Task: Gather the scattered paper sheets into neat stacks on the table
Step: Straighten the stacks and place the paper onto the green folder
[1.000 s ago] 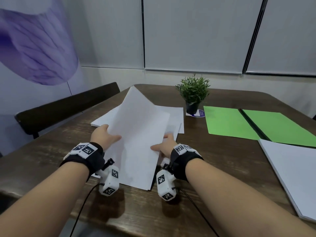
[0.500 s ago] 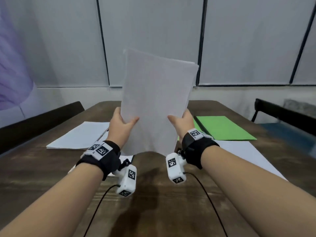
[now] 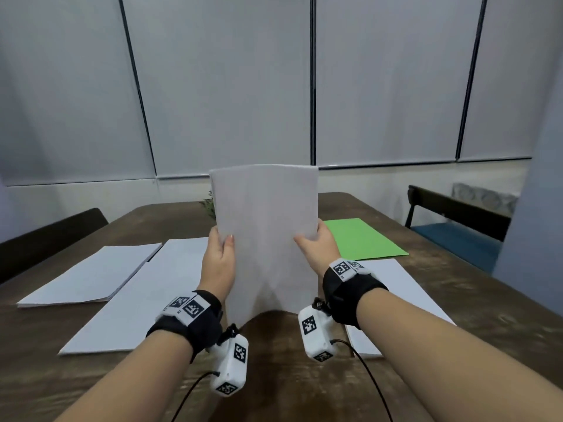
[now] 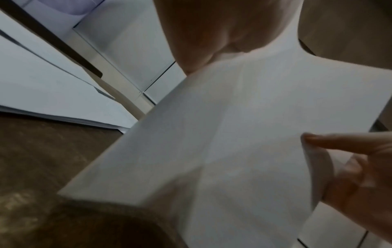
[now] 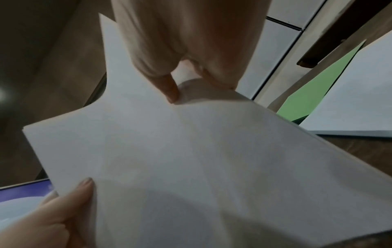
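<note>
Sheaf [image 3: 265, 226] white, blank, upright, lower edge bowed

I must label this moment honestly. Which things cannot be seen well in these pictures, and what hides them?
- Plant: head view, only leaves show beside the held sheets.
- Bottom edge of the held sheets: head view, whether it touches the table cannot be told; left wrist view is blurred there.
- Left hand and right hand: fingers behind the paper are hidden.
- White stack at right: partly covered by the right arm.
</note>
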A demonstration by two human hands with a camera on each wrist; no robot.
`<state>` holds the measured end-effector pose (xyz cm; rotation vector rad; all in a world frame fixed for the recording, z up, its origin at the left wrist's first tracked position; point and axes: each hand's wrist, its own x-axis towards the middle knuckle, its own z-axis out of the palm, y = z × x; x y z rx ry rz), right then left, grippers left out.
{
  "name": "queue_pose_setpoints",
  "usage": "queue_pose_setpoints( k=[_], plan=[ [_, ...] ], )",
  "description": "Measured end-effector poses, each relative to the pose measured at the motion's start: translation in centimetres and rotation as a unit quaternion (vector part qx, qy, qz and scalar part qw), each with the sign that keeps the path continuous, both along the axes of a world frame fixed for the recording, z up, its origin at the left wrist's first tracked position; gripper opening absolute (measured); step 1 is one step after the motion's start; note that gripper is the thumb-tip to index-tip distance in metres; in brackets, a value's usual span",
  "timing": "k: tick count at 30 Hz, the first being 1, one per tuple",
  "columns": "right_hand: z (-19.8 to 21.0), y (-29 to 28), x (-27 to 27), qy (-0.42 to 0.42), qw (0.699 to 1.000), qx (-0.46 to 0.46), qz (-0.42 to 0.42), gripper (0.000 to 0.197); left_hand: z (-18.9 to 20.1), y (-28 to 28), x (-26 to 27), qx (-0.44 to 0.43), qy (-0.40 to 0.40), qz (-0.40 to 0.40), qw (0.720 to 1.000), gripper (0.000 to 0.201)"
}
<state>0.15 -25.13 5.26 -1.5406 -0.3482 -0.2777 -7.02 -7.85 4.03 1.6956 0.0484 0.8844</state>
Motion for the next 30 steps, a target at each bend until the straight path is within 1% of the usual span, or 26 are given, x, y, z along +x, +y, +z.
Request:
queue_pose_setpoints(
  k=[2, 4, 6, 8, 10, 11, 14, 16, 18, 20, 23, 24, 25, 26, 27, 28, 29, 30],
  plan=[
    [0.6, -0.2, 0.0, -0.019, 0.999, 0.013, -0.023, 0.027, 0.5, -0.2, 0.2, 0.001, -0.018, 0.038, 0.999, 0.013],
    [0.9, -0.5, 0.0, -0.025, 0.999, 0.028, -0.031, 0.025, 0.6, -0.3, 0.6, -0.018, -0.021, 0.059, 0.998, 0.018],
    [0.4, -0.7, 0.0, -0.001, 1.0, 0.015, -0.025, 0.027, 0.1, -0.5, 1.1, -0.04, 0.01, 0.052, 0.998, 0.027],
    [-1.2, -0.8, 0.0, 0.052, 0.998, -0.033, -0.015, 0.03, -1.2, -1.0, 1.4, -0.048, 0.06, 0.035, 0.996, 0.033],
    [-3.0, -1.0, -0.1, 0.094, 0.991, -0.094, -0.007, 0.029, -2.5, -1.5, 1.3, -0.023, 0.102, 0.033, 0.994, 0.036],
    [-3.6, -1.1, -0.2, 0.099, 0.989, -0.109, -0.01, 0.029, -2.8, -1.7, 1.4, -0.005, 0.116, 0.041, 0.992, 0.036],
    [-3.2, -2.2, -0.1, 0.073, 0.992, -0.089, -0.045, 0.03, -2.4, -2.3, 2.0, 0.033, 0.117, 0.06, 0.991, 0.034],
    [-1.7, -3.8, 0.5, 0.053, 0.992, -0.085, -0.074, 0.027, -1.1, -3.1, 2.7, 0.047, 0.113, 0.045, 0.991, 0.03],
    [-0.1, -6.2, 1.5, 0.045, 0.991, -0.085, -0.097, 0.025, 0.6, -4.5, 3.9, 0.049, 0.112, 0.009, 0.992, 0.031],
    [0.9, -9.2, 2.5, 0.062, 0.988, -0.083, -0.111, 0.024, 1.7, -6.5, 5.5, 0.046, 0.141, -0.025, 0.989, 0.034],
    [0.7, -14.2, 3.5, 0.121, 0.975, -0.137, -0.125, 0.027, 1.2, -10.1, 7.9, 0.033, 0.191, -0.085, 0.977, 0.022],
    [0.2, -15.8, 3.9, 0.145, 0.969, -0.156, -0.128, 0.028, 0.5, -11.5, 8.7, 0.008, 0.211, -0.107, 0.971, 0.021],
    [-0.4, -17.1, 3.9, 0.175, 0.96, -0.181, -0.125, 0.029, -0.3, -12.9, 9.1, -0.006, 0.256, -0.136, 0.957, 0.022],
    [-1.2, -18.1, 4.2, 0.205, 0.949, -0.205, -0.123, 0.028, -1.1, -14.0, 9.5, -0.008, 0.316, -0.132, 0.939, 0.028],
    [-2.0, -18.9, 4.2, 0.236, 0.934, -0.238, -0.126, 0.025, -1.5, -15.1, 9.7, 0.022, 0.384, -0.115, 0.916, 0.033],
    [-2.8, -19.6, 4.3, 0.261, 0.918, -0.268, -0.13, 0.023, -2.9, -15.9, 9.8, 0.22, 0.417, -0.085, 0.878, 0.036],
    [-3.5, -20.1, 4.4, 0.286, 0.9, -0.302, -0.129, 0.026, -3.7, -16.8, 9.6, 0.314, 0.434, -0.079, 0.841, 0.037],
    [-4.5, -20.5, 4.8, 0.303, 0.887, -0.325, -0.126, 0.031, -4.3, -17.7, 9.9, 0.323, 0.45, -0.076, 0.829, 0.036]
  ],
)
